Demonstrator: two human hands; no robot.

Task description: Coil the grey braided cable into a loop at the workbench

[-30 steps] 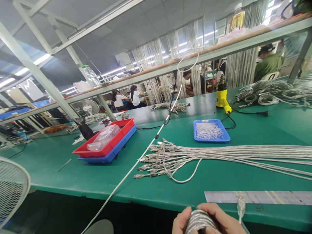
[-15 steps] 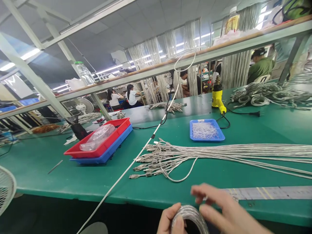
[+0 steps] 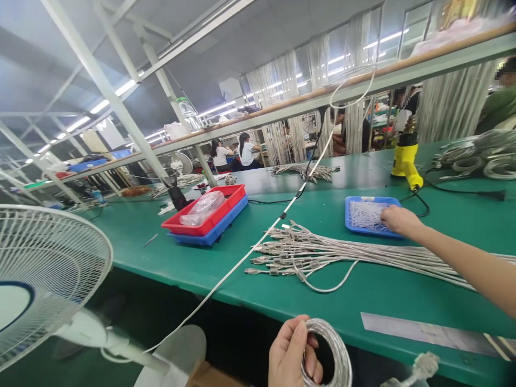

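Note:
My left hand [image 3: 291,357] grips a coiled silver cable [image 3: 334,352] below the front edge of the green table [image 3: 161,247]. The cable's plug end [image 3: 421,367] hangs to the right of the coil. My right hand [image 3: 399,220] is stretched out over the small blue tray [image 3: 357,201] of thin white ties and rests on its near right corner. Whether the fingers hold a tie is hidden. A bundle of silver cables [image 3: 322,252] with metal plugs lies across the table between the two hands.
A red tray stacked on a blue tray [image 3: 209,223] holds a plastic bag. A yellow heat gun [image 3: 405,158] stands at the back right beside coiled cables [image 3: 484,158]. A white fan [image 3: 48,279] stands at the left. A white cord [image 3: 250,250] slants across the table. People sit beyond the shelf.
My right hand has left the coil and reached forward to the blue tray. The left hand alone keeps the coil. The view has swung left, bringing the fan in.

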